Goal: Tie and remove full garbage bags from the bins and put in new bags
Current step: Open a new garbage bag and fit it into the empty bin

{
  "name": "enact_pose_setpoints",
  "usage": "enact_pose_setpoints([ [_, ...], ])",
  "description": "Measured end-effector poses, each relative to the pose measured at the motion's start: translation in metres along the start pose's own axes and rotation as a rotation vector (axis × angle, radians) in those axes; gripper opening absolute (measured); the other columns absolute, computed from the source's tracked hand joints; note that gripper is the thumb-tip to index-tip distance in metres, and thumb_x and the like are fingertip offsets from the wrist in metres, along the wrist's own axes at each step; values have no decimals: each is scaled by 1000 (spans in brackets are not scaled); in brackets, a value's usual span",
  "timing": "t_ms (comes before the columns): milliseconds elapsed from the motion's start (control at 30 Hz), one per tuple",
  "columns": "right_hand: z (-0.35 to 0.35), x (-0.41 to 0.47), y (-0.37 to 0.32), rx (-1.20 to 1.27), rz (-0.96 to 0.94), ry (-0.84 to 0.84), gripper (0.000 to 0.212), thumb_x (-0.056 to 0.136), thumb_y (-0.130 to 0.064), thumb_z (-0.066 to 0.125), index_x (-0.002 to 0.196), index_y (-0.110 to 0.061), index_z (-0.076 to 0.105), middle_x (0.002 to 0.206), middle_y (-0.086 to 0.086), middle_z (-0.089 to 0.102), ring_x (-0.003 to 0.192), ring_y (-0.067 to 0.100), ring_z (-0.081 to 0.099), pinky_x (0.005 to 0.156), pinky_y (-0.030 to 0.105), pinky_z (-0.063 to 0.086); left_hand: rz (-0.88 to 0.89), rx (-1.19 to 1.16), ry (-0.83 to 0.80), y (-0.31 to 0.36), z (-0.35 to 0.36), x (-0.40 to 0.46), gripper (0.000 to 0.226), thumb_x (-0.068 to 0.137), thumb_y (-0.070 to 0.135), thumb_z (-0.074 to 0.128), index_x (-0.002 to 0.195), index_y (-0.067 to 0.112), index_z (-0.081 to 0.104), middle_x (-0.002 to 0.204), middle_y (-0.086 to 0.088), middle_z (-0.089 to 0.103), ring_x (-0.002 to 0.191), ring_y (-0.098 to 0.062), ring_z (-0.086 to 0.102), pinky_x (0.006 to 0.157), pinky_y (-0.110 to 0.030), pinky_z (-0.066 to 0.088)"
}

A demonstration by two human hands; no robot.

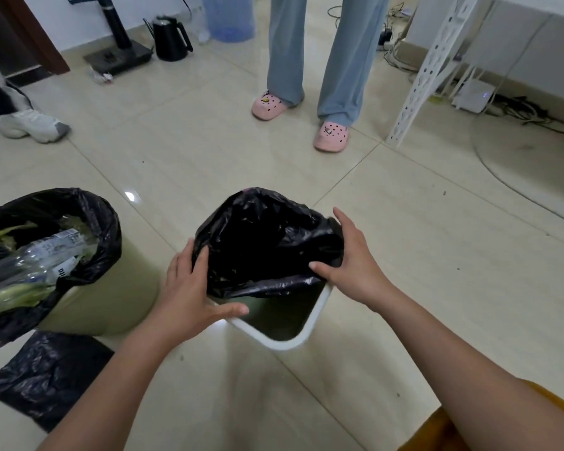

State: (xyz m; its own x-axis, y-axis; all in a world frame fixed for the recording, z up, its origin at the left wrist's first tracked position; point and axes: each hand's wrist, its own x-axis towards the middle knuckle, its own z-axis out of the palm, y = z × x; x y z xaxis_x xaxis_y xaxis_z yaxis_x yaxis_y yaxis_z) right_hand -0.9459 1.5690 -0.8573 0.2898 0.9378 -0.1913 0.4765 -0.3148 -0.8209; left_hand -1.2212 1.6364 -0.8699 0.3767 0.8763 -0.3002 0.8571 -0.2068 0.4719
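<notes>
1. The black bag (267,242) is sitting bunched over the far part of the white bin (284,343); the near rim is showing bare.
2. The left hand (189,297) is cupping the bag's left edge, fingers curled onto the film, thumb lying along the rim.
3. The right hand (352,265) is holding the right edge in a half-closed grip, thumb pressing the plastic.
4. The film is likely handling as light, limp and slippery; take hold at the hem and stretch it over each corner.
5. A full bag (39,245) is waiting in the second bin (111,304) at left, a folded bag (46,379) lying on the floor (209,157) beside it.
</notes>
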Motion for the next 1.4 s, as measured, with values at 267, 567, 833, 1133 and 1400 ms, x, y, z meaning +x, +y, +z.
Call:
enact_pose_setpoints([
  [267,13,5,-10,-37,-15,64,63,87,-35,69,142,-41,39,152,-1,20,141,20,26,110,25,23,-71,-160,48,2,-4,-2,132,55,62,79,154,22,2,139,-7,23,133,-26,31,109,-36,34],
  [567,19,13,-15,-88,43,38,30,90,-22,66,119,-29,60,155,5,11,146,24,15,111,25,21,-96,-155,15,-7,-10,-11,121,60,62,80,151,23,9,141,-1,42,129,-23,43,99,-40,44],
  [833,15,9,-20,-99,80,73,11,89,-17,66,89,-24,58,154,6,16,143,26,20,112,37,29,227,196,325,7,-20,-12,111,56,56,83,150,25,31,155,-3,16,144,-28,10,117,-52,11],
  [1133,0,0,-16,16,182,62,5,85,-22,65,80,-21,64,102,2,66,68,5,60,55,14,44,387,23,125,21,-8,-6,33,78,28,78,109,17,73,105,10,66,102,-12,57,90,-26,43],
  [1400,9,7,-12,175,261,314,21,81,-16,75,70,-19,57,79,-1,62,70,16,57,58,24,43,471,-65,78,42,4,-5,31,85,1,69,106,22,75,89,19,57,86,-5,47,77,-13,39],
])
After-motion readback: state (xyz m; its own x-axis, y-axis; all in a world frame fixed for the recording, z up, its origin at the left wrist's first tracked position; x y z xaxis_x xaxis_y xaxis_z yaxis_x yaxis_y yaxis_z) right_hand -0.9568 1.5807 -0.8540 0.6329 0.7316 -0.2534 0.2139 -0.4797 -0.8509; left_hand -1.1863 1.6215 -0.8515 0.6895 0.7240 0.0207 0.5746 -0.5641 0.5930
